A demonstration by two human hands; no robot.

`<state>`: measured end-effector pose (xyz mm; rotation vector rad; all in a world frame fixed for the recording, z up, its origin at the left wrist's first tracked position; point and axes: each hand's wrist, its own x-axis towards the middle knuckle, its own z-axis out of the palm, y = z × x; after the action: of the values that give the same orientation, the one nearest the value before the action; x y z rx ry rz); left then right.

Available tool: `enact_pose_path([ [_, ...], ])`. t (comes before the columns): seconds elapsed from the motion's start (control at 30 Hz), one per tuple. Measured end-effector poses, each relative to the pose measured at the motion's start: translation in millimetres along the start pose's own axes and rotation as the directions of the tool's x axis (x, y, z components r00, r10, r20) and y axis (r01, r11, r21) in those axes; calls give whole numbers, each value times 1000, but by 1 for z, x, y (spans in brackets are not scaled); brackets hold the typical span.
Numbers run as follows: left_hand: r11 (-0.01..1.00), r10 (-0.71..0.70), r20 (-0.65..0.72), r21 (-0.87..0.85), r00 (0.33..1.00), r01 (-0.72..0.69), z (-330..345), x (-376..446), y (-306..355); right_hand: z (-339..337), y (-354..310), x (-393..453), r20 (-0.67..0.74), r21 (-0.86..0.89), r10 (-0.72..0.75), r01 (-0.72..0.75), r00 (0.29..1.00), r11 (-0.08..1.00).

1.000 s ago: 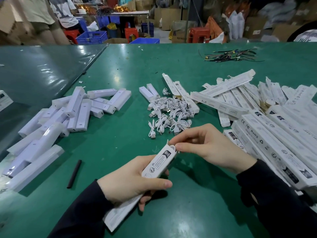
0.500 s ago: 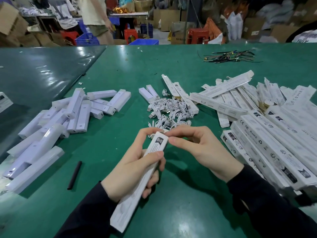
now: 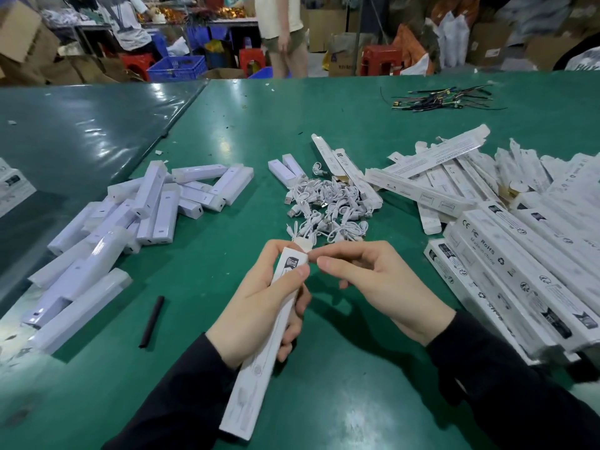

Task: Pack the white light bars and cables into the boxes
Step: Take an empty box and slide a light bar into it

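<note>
Dozens of white light bars (image 3: 152, 203) are lying in a loose heap at the left of the green table (image 3: 324, 401), some in clear wrap; a short black tube (image 3: 151, 321) is lying just beside the heap, toward the person. Nearer the middle, the left hand (image 3: 259, 306) is gripping one long narrow box (image 3: 259, 358) around its upper half, fingers curled round it and thumb pressing near the top; the box is slanting up and away from the person, its lower end hanging free above the table. At the top a small flap (image 3: 303, 245) is standing open; the right hand (image 3: 376, 284) is reaching to it, thumb and forefinger narrowed to a pinch at the flap's edge, the other fingers loosely curled.

Handling, as a judgement: the box is looking like thin card, light and easily crushed, so a grip along the long sides, as the left hand is giving, is suiting it best; the flap is wanting only a fingertip push into the slot; whether a bar and cable are already inside cannot be told. The box is white with small grey print and a dark label near the top.

Just beyond the hands, a tangle of white cables (image 3: 324, 203) is sitting mid-table; these are looking soft, springy and liable to snag each other. To the right, boxes (image 3: 519, 254) are piling up, some flat and open-ended, others squared up and stacked; far back, a bundle of dark wires (image 3: 444, 100) is lying well apart.
</note>
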<state>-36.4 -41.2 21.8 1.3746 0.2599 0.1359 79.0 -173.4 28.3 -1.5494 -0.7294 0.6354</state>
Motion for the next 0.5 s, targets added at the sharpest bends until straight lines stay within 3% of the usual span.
enact_pose_path([
  [0.07, 1000, 1, -22, 3, 1000, -1, 0, 1, -2, 1, 1, 0, 26, 37, 60, -61, 998, 997],
  [0.17, 999, 23, -10, 39, 1000, -23, 1, 2, -6, 4, 2, 2, 31, 238, 163, -166, 986, 957],
  [0.3, 997, 53, 65, 59, 996, -57, 2, 1, -7, 6, 2, 5, -36, 498, 315, -256, 948, 829],
  [0.5, 995, 84, 114, 52, 990, -91, 6, -1, -8, 4, 3, 5, 26, 442, 321, -299, 947, 846],
])
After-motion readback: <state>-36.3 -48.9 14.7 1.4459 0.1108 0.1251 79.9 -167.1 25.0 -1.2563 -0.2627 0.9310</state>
